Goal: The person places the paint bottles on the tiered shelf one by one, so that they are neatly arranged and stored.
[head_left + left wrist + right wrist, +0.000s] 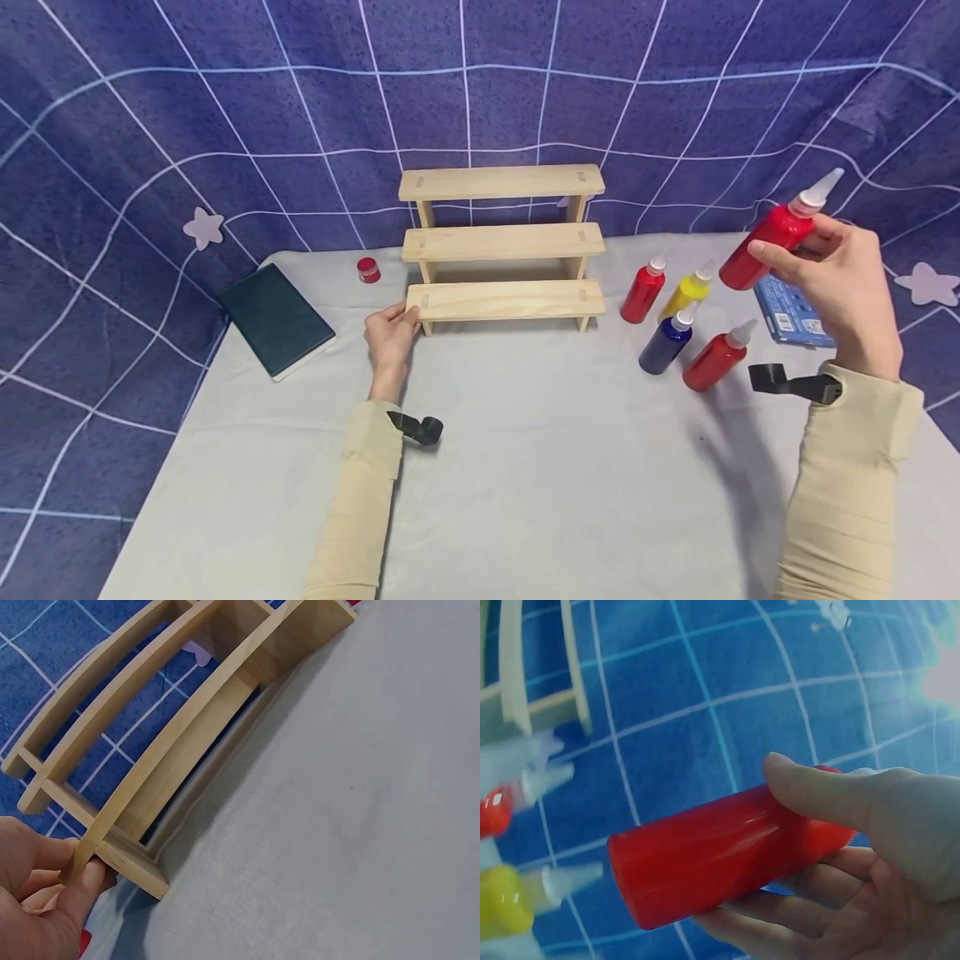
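My left hand (392, 337) pinches the left end of the lowest step of a three-tier wooden shelf (504, 302); the left wrist view shows thumb and fingers on that board's end (88, 838). Raised at the right, my right hand (843, 279) grips a red squeeze bottle (767, 248) with a clear pointed nozzle, tilted, its base toward the shelf. In the right wrist view the thumb lies along the bottle (720, 855) with fingers beneath it. Below stand a red bottle (642, 293), a yellow bottle (686, 293), a dark blue bottle (665, 343) and another red bottle (716, 362).
A blue box (795, 312) lies behind the right hand. Left of the shelf are a small red-lidded jar (368, 270) and a dark green book (276, 321). A blue gridded cloth (315, 108) hangs behind the pale-covered table (540, 467).
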Demonstrator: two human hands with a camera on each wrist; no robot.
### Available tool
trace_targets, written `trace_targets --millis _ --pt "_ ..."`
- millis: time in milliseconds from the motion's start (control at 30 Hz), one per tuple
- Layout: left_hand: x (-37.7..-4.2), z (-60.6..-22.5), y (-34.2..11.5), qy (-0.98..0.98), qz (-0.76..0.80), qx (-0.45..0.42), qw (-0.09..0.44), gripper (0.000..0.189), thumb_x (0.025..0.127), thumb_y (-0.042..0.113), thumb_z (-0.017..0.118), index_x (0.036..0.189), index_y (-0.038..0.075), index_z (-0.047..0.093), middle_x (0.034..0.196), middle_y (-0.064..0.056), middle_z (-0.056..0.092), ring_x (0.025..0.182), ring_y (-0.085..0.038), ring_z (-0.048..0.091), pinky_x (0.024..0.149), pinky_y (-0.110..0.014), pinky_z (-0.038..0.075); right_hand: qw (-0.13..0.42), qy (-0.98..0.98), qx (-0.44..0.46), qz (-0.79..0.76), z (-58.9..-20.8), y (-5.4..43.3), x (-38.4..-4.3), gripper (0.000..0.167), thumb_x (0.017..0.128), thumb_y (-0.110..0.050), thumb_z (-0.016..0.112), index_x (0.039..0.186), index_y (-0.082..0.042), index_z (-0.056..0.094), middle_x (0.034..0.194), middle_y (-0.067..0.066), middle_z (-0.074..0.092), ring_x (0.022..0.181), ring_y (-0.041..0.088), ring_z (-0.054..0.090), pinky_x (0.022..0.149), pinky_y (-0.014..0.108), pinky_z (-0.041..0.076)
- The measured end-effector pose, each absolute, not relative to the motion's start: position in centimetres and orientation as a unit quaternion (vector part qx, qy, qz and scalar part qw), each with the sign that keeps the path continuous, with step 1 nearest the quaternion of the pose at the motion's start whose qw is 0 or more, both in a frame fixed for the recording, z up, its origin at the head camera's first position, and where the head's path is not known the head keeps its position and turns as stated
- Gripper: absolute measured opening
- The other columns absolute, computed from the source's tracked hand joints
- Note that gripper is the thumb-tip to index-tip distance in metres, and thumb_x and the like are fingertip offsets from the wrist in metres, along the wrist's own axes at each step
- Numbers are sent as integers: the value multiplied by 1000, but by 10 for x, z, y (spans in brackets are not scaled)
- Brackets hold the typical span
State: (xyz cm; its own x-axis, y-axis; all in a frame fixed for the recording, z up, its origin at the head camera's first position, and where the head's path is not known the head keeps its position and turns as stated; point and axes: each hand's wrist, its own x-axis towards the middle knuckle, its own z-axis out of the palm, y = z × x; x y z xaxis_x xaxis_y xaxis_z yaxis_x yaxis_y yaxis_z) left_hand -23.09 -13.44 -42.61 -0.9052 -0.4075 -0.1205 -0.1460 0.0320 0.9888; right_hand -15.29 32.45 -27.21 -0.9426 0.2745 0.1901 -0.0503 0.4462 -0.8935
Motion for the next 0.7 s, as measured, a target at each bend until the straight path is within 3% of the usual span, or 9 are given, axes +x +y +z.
trace_targets --millis 133,233,400,500,633,700 --pt "-231 -428 -134 -712 -667 195 101 33 92 6 66 122 -8 64 119 -26 65 109 -27 66 87 -24 59 155 -834 -44 527 -265 313 -152 43 83 -12 78 124 -8 62 82 -22 67 72 -6 65 63 5 53" --pt "-231 -428 -134 -712 -667 194 102 34 92 6 66 122 -8 64 118 -26 66 108 -26 66 87 -26 59 143 -835 -34 530 -260 304 -152 48 84 -11 77 128 -6 60 85 -22 68 78 -7 65 66 5 53" --pt "-230 -427 -134 -715 -662 198 105 33 92 7 66 122 -7 64 118 -25 66 108 -27 66 86 -24 59 125 -848 -20 515 -258 282 -158 50 86 -15 76 131 -2 59 111 -17 65 88 -11 63 71 5 53" --pt "-230 -427 -134 -710 -668 196 105 33 92 6 66 122 -8 64 119 -26 65 109 -28 66 86 -23 59 118 -855 -6 505 -260 269 -161 47 86 -18 76 128 -2 61 108 -16 65 86 -11 63 70 6 53" --pt "-230 -426 -133 -704 -675 193 106 33 92 5 66 121 -10 63 118 -27 65 108 -28 66 87 -25 59 102 -863 11 494 -264 253 -166 49 86 -20 77 128 -1 60 88 -25 66 82 -11 63 67 8 54" --pt "-230 -426 -132 -704 -675 193 108 33 92 4 66 121 -10 63 117 -28 65 108 -28 66 87 -26 59 94 -866 18 491 -266 246 -169 50 86 -22 77 128 -1 60 89 -24 66 83 -11 63 67 9 54"
